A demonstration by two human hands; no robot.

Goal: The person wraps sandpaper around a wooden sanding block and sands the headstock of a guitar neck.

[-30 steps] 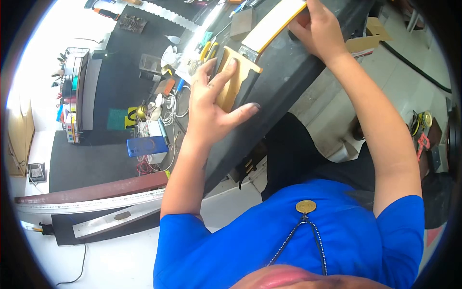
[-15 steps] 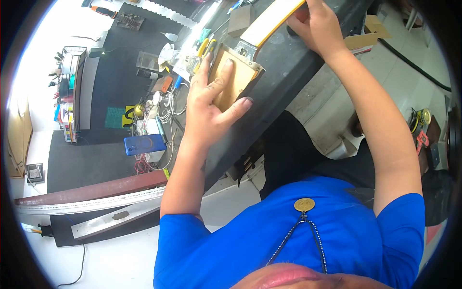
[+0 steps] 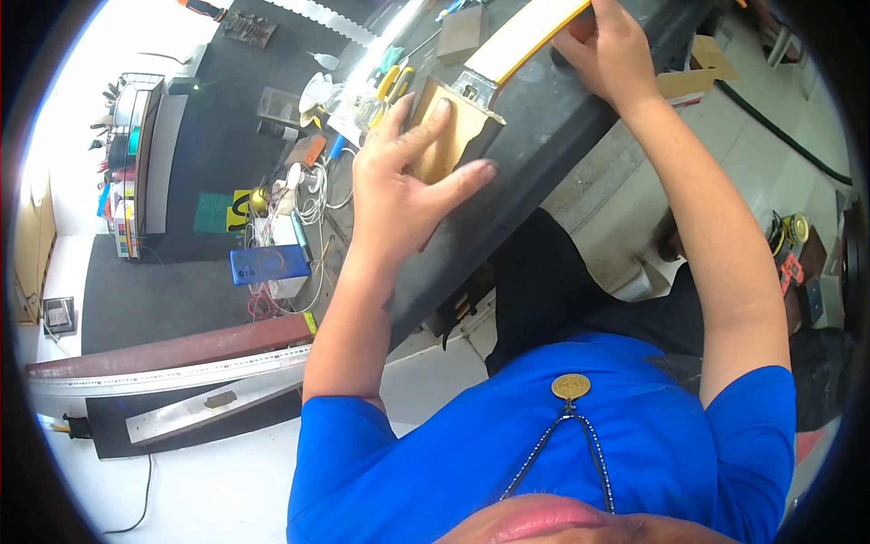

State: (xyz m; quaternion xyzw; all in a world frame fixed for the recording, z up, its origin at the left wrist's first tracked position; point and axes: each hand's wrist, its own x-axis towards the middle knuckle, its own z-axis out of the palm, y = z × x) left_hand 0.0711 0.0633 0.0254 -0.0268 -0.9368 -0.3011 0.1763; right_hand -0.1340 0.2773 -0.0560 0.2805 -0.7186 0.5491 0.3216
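Note:
My left hand lies on a flat tan piece with a dark underside. Its fingers are stretched out and the thumb is spread wide. A metal fitting lies at the far edge of the tan piece, by the near end of a long white bar with yellow edges. At the top of the view, my right hand has its fingers closed around the bar's far end; some of them are hidden.
A dark block and yellow-handled scissors lie beyond my left hand. Cables, a blue phone and a long reddish-brown bar lie on the dark bench to the left. An open cardboard box is at the right.
My left thumb has spread farther to the right, and the hand has shifted slightly over the tan piece. My right hand keeps hold of the bar. The whole view has moved a little.

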